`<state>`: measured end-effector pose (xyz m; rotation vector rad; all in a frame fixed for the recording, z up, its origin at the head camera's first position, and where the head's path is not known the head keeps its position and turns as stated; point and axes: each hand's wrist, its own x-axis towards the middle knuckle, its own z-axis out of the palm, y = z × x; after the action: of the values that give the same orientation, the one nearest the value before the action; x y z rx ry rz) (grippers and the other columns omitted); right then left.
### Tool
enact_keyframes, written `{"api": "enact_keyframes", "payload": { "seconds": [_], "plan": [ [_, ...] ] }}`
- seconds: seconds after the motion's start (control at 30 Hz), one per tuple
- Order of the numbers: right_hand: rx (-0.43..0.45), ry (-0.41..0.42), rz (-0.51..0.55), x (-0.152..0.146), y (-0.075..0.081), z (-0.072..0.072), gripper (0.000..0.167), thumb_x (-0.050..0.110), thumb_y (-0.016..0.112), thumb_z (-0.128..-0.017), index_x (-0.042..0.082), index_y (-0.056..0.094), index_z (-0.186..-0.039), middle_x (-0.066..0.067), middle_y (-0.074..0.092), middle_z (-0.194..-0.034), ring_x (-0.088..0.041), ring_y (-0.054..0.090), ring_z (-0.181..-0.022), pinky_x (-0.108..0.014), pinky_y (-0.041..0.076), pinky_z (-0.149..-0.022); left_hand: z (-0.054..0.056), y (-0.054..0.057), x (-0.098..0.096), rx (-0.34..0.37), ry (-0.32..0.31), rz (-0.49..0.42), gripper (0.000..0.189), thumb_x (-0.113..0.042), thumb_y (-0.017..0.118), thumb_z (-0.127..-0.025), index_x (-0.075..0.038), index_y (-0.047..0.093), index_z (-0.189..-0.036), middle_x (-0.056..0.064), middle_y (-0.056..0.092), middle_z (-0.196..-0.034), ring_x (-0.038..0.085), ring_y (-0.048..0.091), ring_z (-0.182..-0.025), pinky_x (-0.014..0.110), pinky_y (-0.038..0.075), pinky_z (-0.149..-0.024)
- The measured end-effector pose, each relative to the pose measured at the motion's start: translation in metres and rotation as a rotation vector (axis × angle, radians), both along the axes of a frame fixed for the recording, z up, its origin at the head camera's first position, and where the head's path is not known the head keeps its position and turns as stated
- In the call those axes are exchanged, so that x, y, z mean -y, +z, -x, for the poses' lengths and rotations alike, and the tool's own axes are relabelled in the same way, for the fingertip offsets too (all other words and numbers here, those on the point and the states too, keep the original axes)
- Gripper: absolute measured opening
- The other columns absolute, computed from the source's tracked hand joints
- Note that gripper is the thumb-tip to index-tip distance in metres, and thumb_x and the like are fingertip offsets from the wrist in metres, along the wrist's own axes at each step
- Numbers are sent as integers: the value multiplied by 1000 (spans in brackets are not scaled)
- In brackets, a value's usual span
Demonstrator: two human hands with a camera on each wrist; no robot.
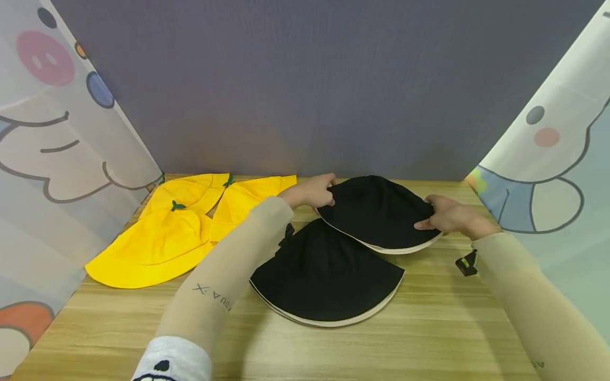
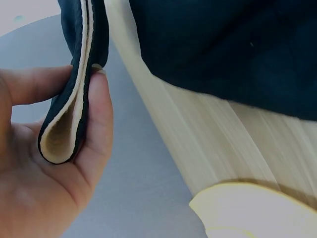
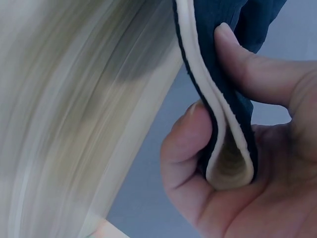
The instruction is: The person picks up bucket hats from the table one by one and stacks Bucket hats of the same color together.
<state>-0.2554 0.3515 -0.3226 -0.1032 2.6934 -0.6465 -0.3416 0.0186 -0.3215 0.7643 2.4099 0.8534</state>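
Observation:
Both hands grip one folded black hat (image 1: 376,211) with a cream-edged brim, one hand at each end. My left hand (image 1: 314,191) pinches its left corner; in the left wrist view the folded brim (image 2: 74,109) runs between thumb and fingers. At the right corner my right hand (image 1: 452,216) holds on, thumb on one face and fingers curled round the other, as the right wrist view shows at the brim fold (image 3: 223,124). A second black hat (image 1: 329,275) lies flat and folded on the table, its top overlapped by the held one.
Several yellow hats (image 1: 157,238) with small green sprouts lie on the left of the wooden table (image 1: 429,333). A grey panel (image 1: 305,90) stands along the back, and cartoon-printed sheets (image 1: 562,174) flank both sides.

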Motion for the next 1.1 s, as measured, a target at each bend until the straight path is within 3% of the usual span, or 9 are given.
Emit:
{"api": "enact_keyframes", "payload": {
  "seconds": [0.13, 0.43, 0.77, 0.93, 1.1],
  "plan": [
    [18, -1, 59, 8, 0, -2, 80, 26, 75, -94, -19, 30, -143, -38, 47, -134, -46, 55, -115, -46, 54, -80, -3, 3, 15, 6, -7, 7, 50, -8, 56, -99, -5, 38, -145, 17, 44, -146, 29, 62, -107, 45, 59, -81],
    [112, 11, 172, 32, 2, -9, 90, 24, 72, -97, -17, 14, -152, -40, 36, -145, -51, 51, -125, -43, 59, -78, -21, 6, 52, -31, -58, 21, 46, -8, 58, -101, -6, 37, -142, 16, 51, -136, 27, 65, -98, 44, 59, -78],
    [88, 58, 195, 51, 0, -18, 75, 22, 75, -94, -13, 32, -145, -34, 46, -138, -44, 57, -116, -43, 58, -73, -41, 3, 87, 29, -84, 25, 40, -13, 59, -103, -10, 35, -135, 11, 62, -117, 26, 65, -92, 41, 55, -83],
    [90, 76, 203, 63, 0, -23, 60, 18, 74, -94, -9, 41, -136, -26, 55, -123, -33, 61, -101, -44, 57, -67, -51, 1, 101, 13, -92, 74, 47, -17, 60, -103, -11, 30, -138, 17, 53, -137, 29, 56, -117, 42, 44, -96],
    [81, 96, 156, 73, 1, -29, 69, 19, 74, -94, -10, 35, -143, -30, 51, -132, -30, 61, -98, -41, 57, -66, -59, 0, 112, 15, -88, 77, 45, -18, 61, -102, -12, 31, -134, 19, 49, -143, 33, 51, -129, 45, 42, -100]
  ]
}}
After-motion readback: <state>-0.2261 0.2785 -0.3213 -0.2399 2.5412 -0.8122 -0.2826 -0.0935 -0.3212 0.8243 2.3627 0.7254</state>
